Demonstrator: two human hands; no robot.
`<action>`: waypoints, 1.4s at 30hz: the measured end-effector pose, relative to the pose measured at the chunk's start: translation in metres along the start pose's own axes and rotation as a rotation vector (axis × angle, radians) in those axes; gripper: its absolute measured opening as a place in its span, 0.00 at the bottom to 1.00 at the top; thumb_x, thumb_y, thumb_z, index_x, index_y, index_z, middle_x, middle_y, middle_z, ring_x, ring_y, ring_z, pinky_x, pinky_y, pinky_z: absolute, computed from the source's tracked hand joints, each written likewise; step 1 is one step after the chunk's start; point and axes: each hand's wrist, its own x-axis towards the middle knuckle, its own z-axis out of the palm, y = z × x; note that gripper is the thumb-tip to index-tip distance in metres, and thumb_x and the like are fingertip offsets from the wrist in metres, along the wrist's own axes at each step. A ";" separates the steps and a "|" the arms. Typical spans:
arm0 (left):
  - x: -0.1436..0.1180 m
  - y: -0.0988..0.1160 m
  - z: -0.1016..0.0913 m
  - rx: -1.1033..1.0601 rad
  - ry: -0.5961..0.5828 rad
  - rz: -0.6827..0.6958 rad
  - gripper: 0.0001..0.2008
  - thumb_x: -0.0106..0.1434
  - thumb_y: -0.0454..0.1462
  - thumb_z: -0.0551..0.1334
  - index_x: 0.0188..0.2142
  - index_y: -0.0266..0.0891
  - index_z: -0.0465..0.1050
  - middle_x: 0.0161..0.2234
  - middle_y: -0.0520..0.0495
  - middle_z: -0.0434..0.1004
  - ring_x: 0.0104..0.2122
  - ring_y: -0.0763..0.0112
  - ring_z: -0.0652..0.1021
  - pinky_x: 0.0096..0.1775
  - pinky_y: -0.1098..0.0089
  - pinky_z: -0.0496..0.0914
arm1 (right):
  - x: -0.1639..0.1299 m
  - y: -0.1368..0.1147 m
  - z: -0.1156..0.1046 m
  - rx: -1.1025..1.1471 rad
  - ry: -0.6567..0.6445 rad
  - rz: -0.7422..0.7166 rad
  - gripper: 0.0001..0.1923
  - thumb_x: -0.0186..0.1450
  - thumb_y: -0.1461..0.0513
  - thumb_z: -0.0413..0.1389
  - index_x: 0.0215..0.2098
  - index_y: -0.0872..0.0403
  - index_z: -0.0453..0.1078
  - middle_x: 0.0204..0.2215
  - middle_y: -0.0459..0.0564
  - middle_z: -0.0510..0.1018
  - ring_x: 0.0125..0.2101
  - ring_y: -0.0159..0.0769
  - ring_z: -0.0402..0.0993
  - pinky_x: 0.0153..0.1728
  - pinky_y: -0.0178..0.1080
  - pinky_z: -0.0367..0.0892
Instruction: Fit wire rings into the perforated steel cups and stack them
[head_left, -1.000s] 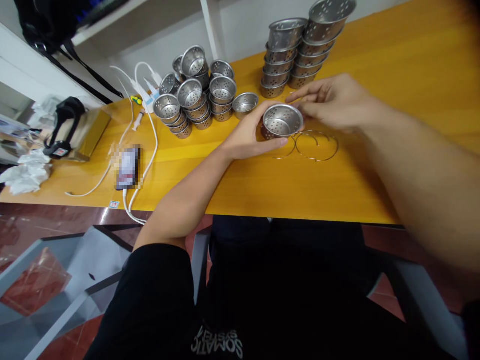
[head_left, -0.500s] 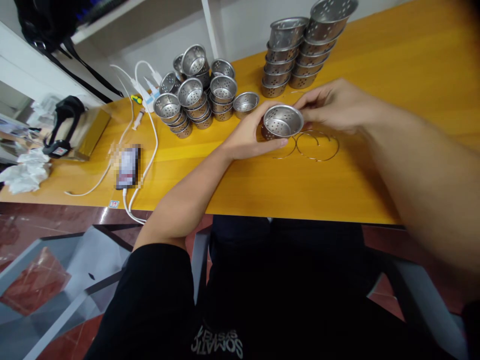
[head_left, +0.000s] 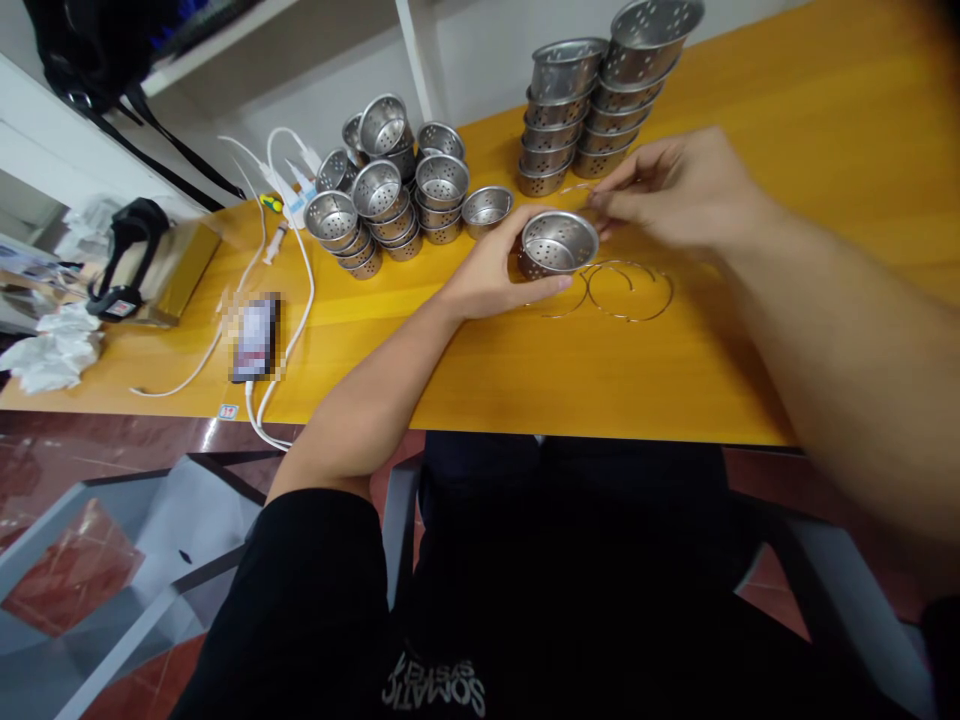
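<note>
A perforated metal cup (head_left: 559, 243) is gripped in my left hand (head_left: 495, 265), its mouth turned up toward me. My fingers and thumb wrap its left side, a little above the table. Just to the upper right of the cup, my right hand (head_left: 667, 190) is closed in a pinch. A thin wire (head_left: 576, 188) shows at its fingertips; the rest of this wire is hidden. Below that hand, several curved wires (head_left: 630, 318) lie on the tabletop. One single perforated cup (head_left: 487, 208) stands just beyond my left hand.
Several stacked perforated cups (head_left: 442, 182) stand at the back, left of centre. Two taller stacks (head_left: 551, 135) rise behind my hands. On the left lie a phone (head_left: 255, 338), white cables (head_left: 307, 290), a syringe (head_left: 275, 243) and a box (head_left: 184, 275) with a black strapped device.
My right hand has risen slightly, away from the cup's rim, and more of the thin wire shows at its fingertips. My left hand keeps the cup in nearly the same place.
</note>
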 end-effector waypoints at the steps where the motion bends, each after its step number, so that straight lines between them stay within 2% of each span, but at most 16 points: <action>1: 0.000 0.000 0.000 0.000 -0.005 0.002 0.50 0.67 0.71 0.61 0.72 0.43 0.55 0.65 0.38 0.73 0.65 0.52 0.79 0.69 0.46 0.74 | 0.001 0.001 0.000 0.019 0.003 -0.029 0.14 0.69 0.55 0.74 0.35 0.53 0.79 0.31 0.53 0.85 0.29 0.39 0.83 0.42 0.52 0.87; 3: 0.000 0.001 -0.001 -0.001 -0.009 0.000 0.50 0.67 0.71 0.61 0.73 0.43 0.54 0.65 0.38 0.73 0.66 0.52 0.79 0.70 0.46 0.72 | 0.002 0.002 0.001 0.039 0.001 -0.085 0.20 0.67 0.47 0.75 0.34 0.52 0.78 0.32 0.54 0.86 0.31 0.40 0.85 0.44 0.52 0.87; 6: 0.000 0.003 -0.002 0.009 -0.009 -0.018 0.50 0.67 0.71 0.61 0.73 0.42 0.54 0.65 0.36 0.72 0.67 0.50 0.78 0.72 0.44 0.69 | 0.001 -0.002 0.003 0.048 0.006 -0.101 0.25 0.64 0.40 0.74 0.36 0.51 0.78 0.31 0.54 0.85 0.30 0.39 0.85 0.41 0.50 0.87; 9: 0.000 0.004 -0.002 0.026 -0.001 -0.030 0.50 0.67 0.71 0.62 0.73 0.41 0.54 0.65 0.36 0.72 0.67 0.48 0.77 0.72 0.42 0.68 | 0.000 -0.008 0.003 0.036 0.034 -0.098 0.27 0.63 0.38 0.74 0.37 0.51 0.78 0.28 0.53 0.84 0.26 0.38 0.82 0.33 0.47 0.84; 12: 0.000 0.002 -0.002 0.022 0.029 -0.030 0.50 0.66 0.72 0.61 0.72 0.42 0.55 0.65 0.37 0.72 0.67 0.49 0.77 0.71 0.44 0.70 | 0.000 -0.010 0.001 -0.041 0.103 -0.102 0.26 0.64 0.39 0.74 0.37 0.53 0.80 0.28 0.53 0.83 0.22 0.32 0.75 0.26 0.41 0.75; 15: 0.000 0.000 -0.002 0.031 0.014 -0.035 0.50 0.67 0.71 0.61 0.72 0.42 0.54 0.66 0.36 0.70 0.68 0.48 0.75 0.71 0.44 0.68 | -0.001 -0.009 0.000 -0.103 0.146 -0.112 0.23 0.67 0.43 0.73 0.38 0.52 0.82 0.30 0.53 0.83 0.24 0.30 0.73 0.31 0.41 0.74; 19: 0.000 -0.006 -0.003 0.042 0.035 -0.045 0.48 0.68 0.68 0.61 0.72 0.43 0.51 0.67 0.37 0.67 0.69 0.48 0.73 0.72 0.44 0.66 | -0.005 -0.011 0.001 -0.129 0.154 -0.177 0.25 0.67 0.39 0.71 0.39 0.52 0.81 0.30 0.52 0.81 0.28 0.33 0.74 0.35 0.43 0.75; 25: 0.002 -0.009 -0.003 0.022 0.082 -0.051 0.44 0.69 0.64 0.62 0.71 0.43 0.52 0.66 0.38 0.66 0.67 0.52 0.74 0.72 0.47 0.68 | -0.008 -0.016 0.004 -0.156 0.117 -0.201 0.27 0.67 0.37 0.70 0.41 0.52 0.82 0.30 0.51 0.79 0.27 0.32 0.72 0.36 0.44 0.75; 33: 0.004 -0.011 0.000 0.051 0.095 -0.039 0.48 0.67 0.67 0.64 0.73 0.44 0.49 0.66 0.38 0.66 0.67 0.51 0.75 0.71 0.46 0.68 | -0.011 -0.021 0.005 -0.141 0.109 -0.248 0.34 0.63 0.31 0.68 0.41 0.52 0.82 0.27 0.49 0.75 0.24 0.29 0.65 0.31 0.42 0.70; 38: 0.006 -0.021 0.002 0.080 0.121 -0.050 0.50 0.64 0.67 0.67 0.72 0.43 0.54 0.66 0.36 0.67 0.68 0.46 0.74 0.72 0.42 0.66 | -0.012 -0.022 0.005 -0.136 0.115 -0.268 0.32 0.65 0.32 0.68 0.40 0.51 0.80 0.26 0.48 0.73 0.24 0.28 0.65 0.30 0.41 0.70; 42: 0.006 -0.030 0.003 0.112 0.129 -0.018 0.46 0.70 0.65 0.61 0.75 0.43 0.50 0.69 0.35 0.65 0.70 0.48 0.71 0.74 0.42 0.63 | -0.011 -0.020 0.004 -0.154 0.115 -0.231 0.28 0.67 0.36 0.69 0.42 0.51 0.81 0.28 0.49 0.76 0.26 0.31 0.69 0.34 0.43 0.74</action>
